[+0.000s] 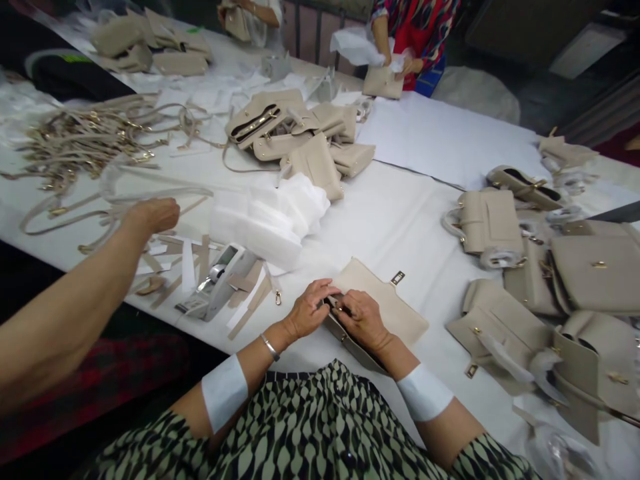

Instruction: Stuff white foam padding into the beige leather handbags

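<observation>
The beige bag [385,297] lies flap-open near the edge of the desk [395,213]. Left hand [309,310] and right hand [365,320] bend at its mouth; whether their grip pinches, I cannot tell. Inside work seems in hand; the next move calls for steady opening. Room lies toward the bag pile [310,163].

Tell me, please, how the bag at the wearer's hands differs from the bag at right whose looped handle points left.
The first bag has its flap spread open; the second bag shows no open mouth. Left hand and right hand are at the first bag's opening; no hand touches the second bag. Both bags are beige.
</observation>
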Motion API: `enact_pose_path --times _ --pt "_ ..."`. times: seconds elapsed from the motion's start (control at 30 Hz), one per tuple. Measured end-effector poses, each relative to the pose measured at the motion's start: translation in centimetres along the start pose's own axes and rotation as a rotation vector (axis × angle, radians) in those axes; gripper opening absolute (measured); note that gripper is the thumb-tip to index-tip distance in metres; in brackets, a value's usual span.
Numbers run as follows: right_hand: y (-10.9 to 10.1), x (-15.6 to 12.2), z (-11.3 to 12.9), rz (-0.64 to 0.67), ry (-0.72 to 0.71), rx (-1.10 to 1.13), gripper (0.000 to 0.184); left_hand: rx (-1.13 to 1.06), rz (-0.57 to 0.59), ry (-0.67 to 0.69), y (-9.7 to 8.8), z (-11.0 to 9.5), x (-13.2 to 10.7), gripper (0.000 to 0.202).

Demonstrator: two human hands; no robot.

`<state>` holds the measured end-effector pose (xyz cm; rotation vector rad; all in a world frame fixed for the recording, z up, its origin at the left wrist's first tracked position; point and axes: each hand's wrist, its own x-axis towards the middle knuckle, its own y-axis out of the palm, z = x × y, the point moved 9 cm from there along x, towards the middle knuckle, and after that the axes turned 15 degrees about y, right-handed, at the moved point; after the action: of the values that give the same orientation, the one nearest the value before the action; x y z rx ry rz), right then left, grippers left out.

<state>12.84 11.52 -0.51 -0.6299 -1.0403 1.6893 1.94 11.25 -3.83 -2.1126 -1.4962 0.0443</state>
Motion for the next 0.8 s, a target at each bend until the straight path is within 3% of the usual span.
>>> enact_pose_path --times 0.13,0.27,0.4,0.5,0.57,0.63,0.7,0.8 --pt "-0.7 -2.2 -1.0 0.269 -0.007 -0.03 0.008 0.121 0.097 -0.031 0.2 0.1 0.2 0.035" --pt "-2.4 -6.7 -4.1 0.488 0.111 -0.052 0.009 0.141 0.129 -0.02 0.0 0.1 0.4 0.034" --pt "-3.3 -10.5 -6.8 0.567 0.236 -0.046 0.009 0.164 0.127 0.009 0.4 -0.3 0.9 0.032" --pt "-3.2 -11.4 -7.5 0.536 0.283 -0.017 0.012 0.232 0.126 0.111 -0.3 -1.3 1.9 0.028" --pt "-3.0 -11.3 -7.5 0.49 0.297 0.002 0.017 0.334 0.093 0.2 -2.3 -1.9 2.7 0.027" --pt "-2.8 -11.1 -7.1 0.428 0.281 0.009 0.022 0.493 0.022 0.245 -5.5 -1.9 3.5 0.026" --pt "-2.8 -11.0 -6.4 0.344 0.237 -0.002 0.025 0.692 -0.019 0.221 -9.0 -0.8 4.0 0.027" --pt "-3.3 -10.9 -5.5 0.204 0.18 -0.049 0.028 0.961 0.064 0.126 -12.7 2.1 4.2 0.042"
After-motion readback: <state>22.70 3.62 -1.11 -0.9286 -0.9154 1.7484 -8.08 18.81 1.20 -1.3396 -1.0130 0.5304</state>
